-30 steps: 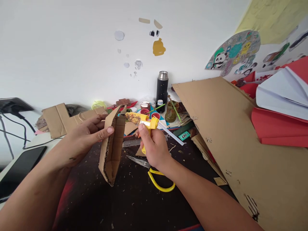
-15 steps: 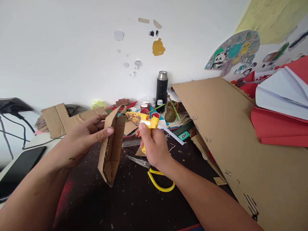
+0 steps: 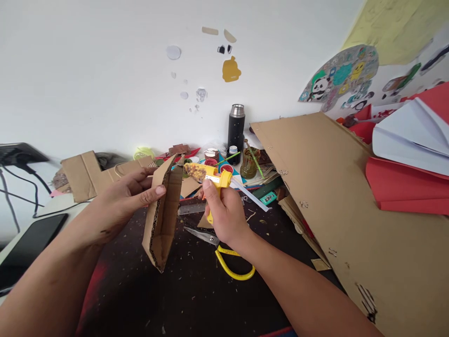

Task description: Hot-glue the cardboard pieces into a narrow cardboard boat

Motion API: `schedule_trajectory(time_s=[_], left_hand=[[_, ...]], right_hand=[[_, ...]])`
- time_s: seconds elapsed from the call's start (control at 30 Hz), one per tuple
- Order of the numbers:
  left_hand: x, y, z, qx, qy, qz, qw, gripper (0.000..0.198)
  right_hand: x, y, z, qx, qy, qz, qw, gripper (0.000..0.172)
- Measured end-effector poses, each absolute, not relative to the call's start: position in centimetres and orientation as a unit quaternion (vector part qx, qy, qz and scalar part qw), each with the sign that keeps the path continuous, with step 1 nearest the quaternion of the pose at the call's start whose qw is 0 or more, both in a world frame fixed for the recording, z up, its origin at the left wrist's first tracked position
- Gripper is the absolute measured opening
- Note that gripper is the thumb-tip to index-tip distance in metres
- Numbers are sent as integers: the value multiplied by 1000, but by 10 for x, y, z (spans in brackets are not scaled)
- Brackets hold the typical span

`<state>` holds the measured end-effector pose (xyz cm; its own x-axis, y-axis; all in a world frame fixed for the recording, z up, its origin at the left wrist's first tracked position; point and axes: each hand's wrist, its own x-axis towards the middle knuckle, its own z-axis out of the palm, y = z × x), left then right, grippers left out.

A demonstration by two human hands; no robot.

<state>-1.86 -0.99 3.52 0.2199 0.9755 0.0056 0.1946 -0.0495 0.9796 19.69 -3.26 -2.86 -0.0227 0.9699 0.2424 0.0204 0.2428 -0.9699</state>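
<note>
My left hand [image 3: 135, 194] is closed on a folded cardboard piece [image 3: 163, 213], thumb on its near side and the other fingers partly hidden behind it. The piece stands tilted over the dark tabletop, its corrugated edges showing. In my right hand [image 3: 224, 208] is a yellow glue gun [image 3: 206, 175] with a brown-stained front. Its nozzle points left, at the upper edge of the cardboard; whether it touches I cannot tell. A clear glue stick [image 3: 250, 194] sticks out of its back. Below lie yellow-handled scissors [image 3: 228, 257], partly opened.
A large cardboard sheet [image 3: 351, 196] leans along the right side, beside red and white paper [image 3: 407, 154]. At the back stand a black thermos [image 3: 236, 128], a brownish jar [image 3: 249, 166] and paint pots [image 3: 211, 154]. A ruler [image 3: 192, 209] lies mid-table; a phone [image 3: 31, 248] is at left.
</note>
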Motion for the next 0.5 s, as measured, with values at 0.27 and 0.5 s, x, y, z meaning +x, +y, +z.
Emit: schedule_trajectory(time_s=[0.27, 0.5], left_hand=[[-18, -9, 36, 606, 484, 397, 491, 73], [-17, -8, 35, 604, 483, 401, 491, 71]], right_hand=[[198, -34, -28, -442, -576, 429, 537, 59], [198, -34, -28, -434, -577, 437, 536, 59]])
